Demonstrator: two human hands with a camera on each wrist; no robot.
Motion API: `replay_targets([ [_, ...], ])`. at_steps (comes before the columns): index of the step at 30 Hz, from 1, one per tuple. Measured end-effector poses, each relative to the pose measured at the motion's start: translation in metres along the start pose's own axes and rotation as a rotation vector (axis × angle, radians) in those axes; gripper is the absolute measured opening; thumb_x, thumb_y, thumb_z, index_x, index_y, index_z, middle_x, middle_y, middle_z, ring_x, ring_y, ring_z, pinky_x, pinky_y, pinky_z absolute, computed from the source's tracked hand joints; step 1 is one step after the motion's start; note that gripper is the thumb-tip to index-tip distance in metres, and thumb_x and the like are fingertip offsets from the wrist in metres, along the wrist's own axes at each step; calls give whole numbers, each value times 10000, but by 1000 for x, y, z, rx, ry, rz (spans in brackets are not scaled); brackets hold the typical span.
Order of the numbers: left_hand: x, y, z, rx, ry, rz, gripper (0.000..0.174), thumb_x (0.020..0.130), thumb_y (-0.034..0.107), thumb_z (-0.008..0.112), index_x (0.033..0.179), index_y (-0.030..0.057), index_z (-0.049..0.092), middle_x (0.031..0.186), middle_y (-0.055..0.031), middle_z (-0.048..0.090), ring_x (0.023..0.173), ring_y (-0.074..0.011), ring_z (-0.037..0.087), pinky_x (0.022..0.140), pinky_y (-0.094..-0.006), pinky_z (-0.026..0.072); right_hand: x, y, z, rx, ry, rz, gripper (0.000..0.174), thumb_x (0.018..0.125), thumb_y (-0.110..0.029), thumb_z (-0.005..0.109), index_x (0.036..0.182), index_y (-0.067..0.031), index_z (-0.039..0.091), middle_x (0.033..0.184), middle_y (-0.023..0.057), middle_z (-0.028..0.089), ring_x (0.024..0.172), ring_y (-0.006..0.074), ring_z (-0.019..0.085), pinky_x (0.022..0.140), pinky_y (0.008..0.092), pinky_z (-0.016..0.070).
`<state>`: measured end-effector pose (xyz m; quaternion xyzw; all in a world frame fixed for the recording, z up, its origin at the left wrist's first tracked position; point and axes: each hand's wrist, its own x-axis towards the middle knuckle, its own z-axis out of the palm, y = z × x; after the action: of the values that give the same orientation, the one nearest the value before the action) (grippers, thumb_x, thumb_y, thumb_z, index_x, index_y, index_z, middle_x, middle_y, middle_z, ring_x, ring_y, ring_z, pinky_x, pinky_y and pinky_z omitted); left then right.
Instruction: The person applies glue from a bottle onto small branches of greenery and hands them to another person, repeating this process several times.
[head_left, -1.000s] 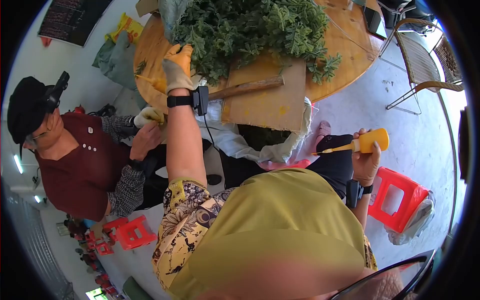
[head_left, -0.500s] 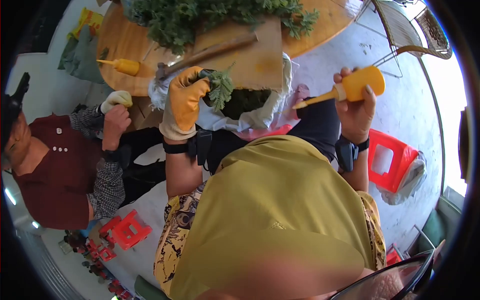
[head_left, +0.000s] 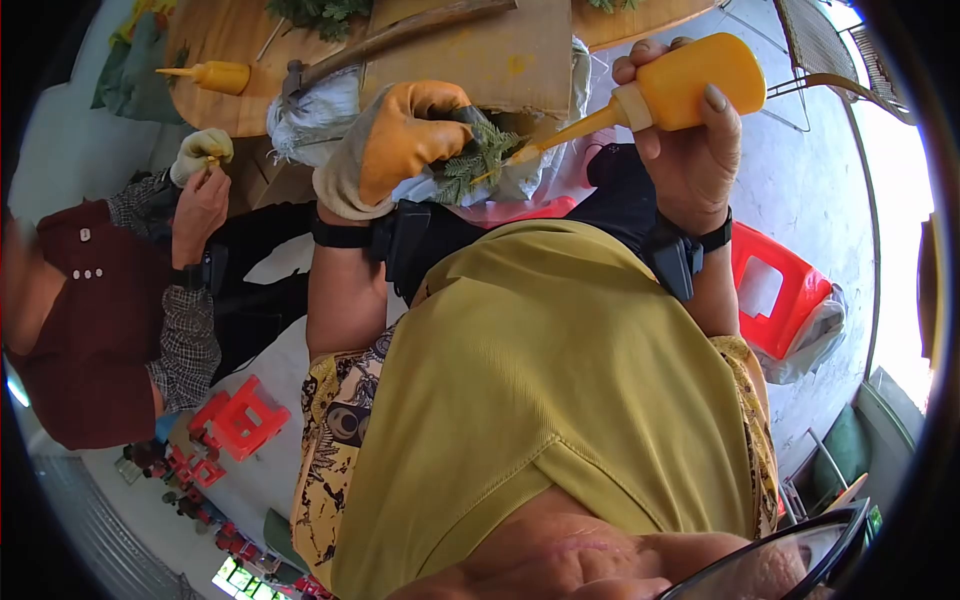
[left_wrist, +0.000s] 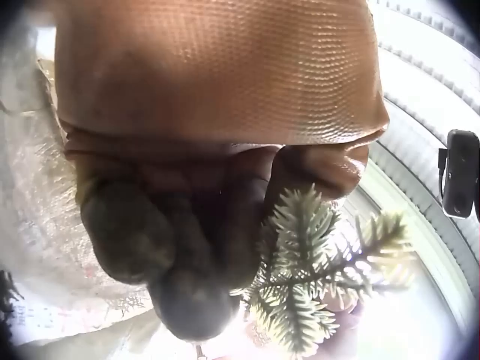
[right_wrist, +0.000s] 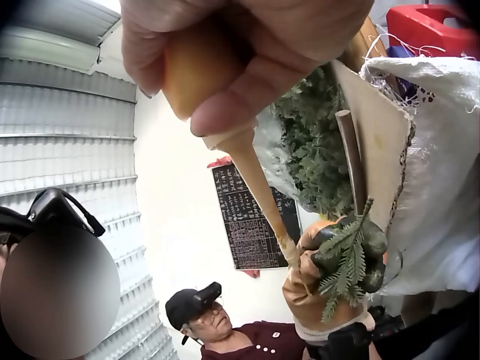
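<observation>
My left hand (head_left: 415, 145), in an orange glove with dark fingertips, pinches a small green sprig (head_left: 476, 165). In the left wrist view the curled, gloved fingers (left_wrist: 191, 300) hold the sprig (left_wrist: 296, 274) at their right side. My bare right hand (head_left: 695, 150) grips a yellow squeeze bottle (head_left: 705, 82), tilted with its long nozzle (head_left: 575, 130) down toward the sprig. The nozzle tip appears at or very close to the leaves; contact cannot be told. In the right wrist view the nozzle (right_wrist: 259, 184) points toward the glove (right_wrist: 304, 296) and the sprig (right_wrist: 346, 262).
A wooden table (head_left: 215, 110) holds another yellow bottle (head_left: 222, 77), cardboard (head_left: 480, 60), a wooden-handled hammer (head_left: 400, 38) and greenery (head_left: 325, 15). A white sack (head_left: 315, 125) hangs below its edge. Another person (head_left: 95, 320) sits at the left; a red stool (head_left: 775, 290) stands right.
My left hand has come back from the greenery pile with a sprig in its fingers. My right hand has raised the bottle and brought its nozzle over to the sprig. The head view has shifted.
</observation>
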<state>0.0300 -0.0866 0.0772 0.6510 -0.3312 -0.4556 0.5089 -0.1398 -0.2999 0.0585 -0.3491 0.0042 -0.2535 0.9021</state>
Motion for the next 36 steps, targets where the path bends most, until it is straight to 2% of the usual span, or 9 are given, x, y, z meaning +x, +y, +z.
replay_targets([
  [4, 6, -15, 1, -67, 51, 49, 68, 772, -1, 535, 796, -5, 598, 736, 17, 589, 644, -38, 494, 587, -185, 381, -2, 5, -10, -12, 21, 5, 454, 892, -282, 546, 1131, 103, 543, 1038, 238, 617, 772, 203, 616, 494, 218, 458],
  [6, 8, -17, 6, -75, 77, 42, 64, 780, 36, 550, 723, 17, 572, 653, 57, 491, 614, -29, 422, 545, -208, 360, -3, 6, -13, -12, 48, -6, 422, 891, -274, 550, 1118, 82, 561, 1034, 228, 622, 777, 199, 612, 508, 223, 461],
  [16, 13, -19, 13, -67, 102, 9, 69, 783, 61, 563, 728, 24, 581, 652, 60, 494, 610, -30, 430, 540, -206, 353, -7, 8, -16, -55, 79, -3, 396, 885, -263, 575, 1114, 60, 562, 1029, 216, 630, 805, 209, 618, 523, 238, 473],
  [18, 13, -22, 14, -6, 117, 49, 85, 784, 71, 564, 712, 25, 563, 651, 61, 480, 614, -33, 419, 554, -210, 350, -9, 9, -24, -89, 53, 17, 411, 899, -279, 578, 1172, 16, 490, 1129, 212, 559, 1016, 265, 563, 536, 222, 495],
  [21, 12, -33, 8, -81, 81, 44, 117, 762, -44, 491, 818, -23, 592, 737, 11, 581, 682, -50, 525, 643, -198, 443, -10, 9, -25, -104, 94, -1, 413, 898, -285, 575, 1145, 40, 519, 1113, 215, 571, 962, 245, 580, 541, 221, 488],
  [27, 11, -47, 6, -112, 108, 77, 125, 807, -54, 487, 876, -40, 590, 798, -9, 611, 735, -60, 564, 686, -211, 468, -11, 9, -35, -109, 134, 9, 417, 897, -280, 571, 1116, 75, 558, 1100, 221, 589, 853, 213, 595, 568, 221, 482],
  [31, 11, -47, 10, 140, 128, 180, 121, 805, -67, 491, 868, -43, 592, 820, -21, 620, 750, -76, 580, 698, -219, 478, -12, 8, -35, -120, 188, -20, 422, 895, -276, 575, 1112, 85, 558, 1099, 223, 590, 854, 211, 593, 575, 222, 483],
  [33, 12, -49, 15, 206, 184, 300, 49, 751, -50, 507, 707, -35, 491, 735, -7, 494, 638, -79, 420, 581, -222, 362, -12, 8, -40, -113, 196, -14, 421, 898, -269, 575, 1115, 91, 551, 1110, 224, 589, 904, 226, 594, 579, 227, 487],
  [36, 14, -56, 13, 2, 160, 197, 64, 750, -81, 484, 715, -31, 506, 771, -17, 538, 664, -89, 464, 624, -220, 408, -12, 7, -40, -92, 196, -13, 417, 903, -261, 574, 1123, 91, 537, 1116, 221, 589, 965, 242, 592, 579, 232, 491],
])
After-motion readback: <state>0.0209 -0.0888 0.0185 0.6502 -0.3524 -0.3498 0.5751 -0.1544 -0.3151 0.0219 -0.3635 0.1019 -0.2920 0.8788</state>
